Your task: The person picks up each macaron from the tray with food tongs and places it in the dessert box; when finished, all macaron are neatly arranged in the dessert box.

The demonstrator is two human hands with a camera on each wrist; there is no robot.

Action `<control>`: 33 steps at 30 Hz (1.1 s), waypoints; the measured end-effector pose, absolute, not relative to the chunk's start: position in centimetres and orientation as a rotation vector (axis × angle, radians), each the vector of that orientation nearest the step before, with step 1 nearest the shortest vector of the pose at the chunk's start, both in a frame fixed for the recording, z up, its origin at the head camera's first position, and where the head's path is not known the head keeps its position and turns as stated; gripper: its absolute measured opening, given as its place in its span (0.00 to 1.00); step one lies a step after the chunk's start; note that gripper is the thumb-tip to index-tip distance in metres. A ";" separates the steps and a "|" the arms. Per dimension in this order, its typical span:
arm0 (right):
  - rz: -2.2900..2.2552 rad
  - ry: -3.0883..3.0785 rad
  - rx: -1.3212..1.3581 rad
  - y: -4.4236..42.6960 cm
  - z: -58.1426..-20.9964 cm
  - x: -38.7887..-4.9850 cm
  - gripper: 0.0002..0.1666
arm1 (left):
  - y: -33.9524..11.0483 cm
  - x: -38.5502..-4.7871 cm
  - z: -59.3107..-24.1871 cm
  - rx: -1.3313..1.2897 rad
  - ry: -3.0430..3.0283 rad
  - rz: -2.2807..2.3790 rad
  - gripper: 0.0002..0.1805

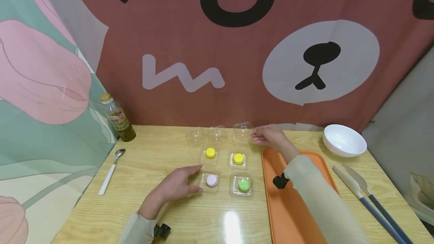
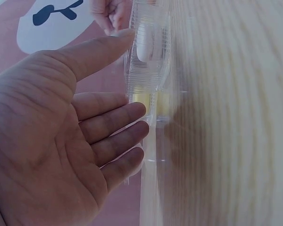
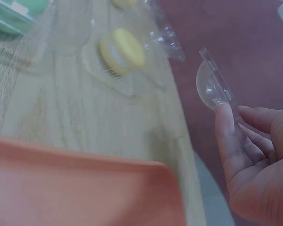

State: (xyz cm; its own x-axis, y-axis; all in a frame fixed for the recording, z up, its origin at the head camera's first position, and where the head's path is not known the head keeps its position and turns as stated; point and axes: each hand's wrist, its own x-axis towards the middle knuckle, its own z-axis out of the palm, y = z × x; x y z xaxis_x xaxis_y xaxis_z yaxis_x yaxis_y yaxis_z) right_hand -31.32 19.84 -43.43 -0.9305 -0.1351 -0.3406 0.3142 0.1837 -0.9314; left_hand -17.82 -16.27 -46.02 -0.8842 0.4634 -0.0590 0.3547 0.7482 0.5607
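Clear lid (image 1: 242, 129) sits, in my head view, near the table's (image 1: 193, 221) far edge, in my right hand (image 1: 269, 136); a loose hold could drop it. Four clear trays (image 1: 233, 192) bear two yellow macarons (image 1: 238, 158), one lilac macaron (image 1: 211, 180) and one green macaron (image 1: 243, 185). Left wrist view: my left hand (image 2: 61, 127) spreads wide beside the trays; a nudge could shift one. Right wrist view: thumb and fingers pinch the lid's edge.

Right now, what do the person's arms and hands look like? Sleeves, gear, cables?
Left hand and right hand are bare, no gloves or rings visible. Left sleeve and right sleeve are long, pale beige. A small, chunky black device shows at each wrist. No cables or markings that I can see.
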 end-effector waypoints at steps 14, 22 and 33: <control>-1.806 2.086 0.042 20.7 -41.0 -27.9 0.28 | -16.3 -17.7 -46.1 0.649 2.767 0.808 0.42; -1.866 1.958 0.013 20.6 -41.5 -25.5 0.31 | -16.0 -17.6 -45.7 0.631 2.811 0.809 0.42; -1.886 1.929 0.006 19.6 -42.2 -22.8 0.32 | -12.8 -18.2 -43.1 0.516 2.921 1.076 0.33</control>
